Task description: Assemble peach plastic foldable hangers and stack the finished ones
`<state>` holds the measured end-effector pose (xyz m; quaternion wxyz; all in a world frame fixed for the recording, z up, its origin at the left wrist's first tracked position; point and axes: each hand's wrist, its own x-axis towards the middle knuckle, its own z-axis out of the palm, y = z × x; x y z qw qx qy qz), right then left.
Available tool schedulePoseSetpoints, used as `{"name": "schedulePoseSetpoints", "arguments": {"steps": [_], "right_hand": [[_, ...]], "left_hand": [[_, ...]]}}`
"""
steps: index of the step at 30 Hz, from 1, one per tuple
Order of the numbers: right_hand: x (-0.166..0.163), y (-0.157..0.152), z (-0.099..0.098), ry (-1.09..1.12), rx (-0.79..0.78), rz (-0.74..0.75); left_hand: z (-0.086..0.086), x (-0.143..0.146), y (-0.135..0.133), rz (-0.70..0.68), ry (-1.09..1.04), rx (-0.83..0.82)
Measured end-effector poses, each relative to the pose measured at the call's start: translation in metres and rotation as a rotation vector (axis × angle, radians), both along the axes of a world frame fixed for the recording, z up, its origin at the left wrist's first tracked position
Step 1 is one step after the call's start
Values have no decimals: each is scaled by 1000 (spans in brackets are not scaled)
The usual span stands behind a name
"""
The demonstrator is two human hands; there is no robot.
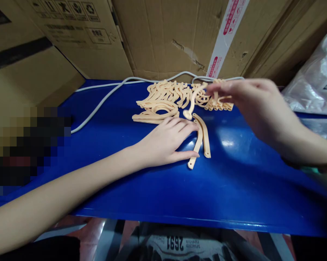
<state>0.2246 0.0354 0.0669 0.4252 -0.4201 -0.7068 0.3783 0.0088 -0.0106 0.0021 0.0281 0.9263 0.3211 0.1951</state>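
Observation:
My left hand (170, 143) rests on the table, its thumb and forefinger on a curved beige strip (196, 146) with a hole near its lower end. A second curved strip (205, 137) lies just right of it, the two close together at the top. Blurred by motion, my right hand (246, 96) is raised above the table and pinches a bent beige piece with a round, disc-like end (192, 101) in its fingertips. That disc end hangs near the strips' upper ends. Behind my hands are rows of small curved beige pieces (166, 92).
Larger beige parts, some ring-shaped (155, 112), are stacked left of the strips. Short beige pieces (223, 105) stand beneath my right fingers. A white cable (106, 98) runs along the back of the blue table (166, 195). Cardboard boxes (163, 36) wall the rear; plastic bags (315, 79) sit at right.

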Motion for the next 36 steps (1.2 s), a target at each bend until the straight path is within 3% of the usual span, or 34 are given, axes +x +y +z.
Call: {"name": "schedulePoseSetpoints", "arguments": {"steps": [6,15,24,29,36], "right_hand": [[7,-38,-29,183,-292,106],[13,-32,-41,9,-163,150],[15,-22,-54,210,-303,161],[15,-23,-53,265,-327,162],[13,-25,-50,297,-330,177]], "left_hand": [[6,2,-6,17,-139,256],[3,3,-9,-83,-21,268],[6,2,-8,-124,1,372],[4,1,-8,-167,-131,324],[-1,0,-9,-107,-201,245]]}}
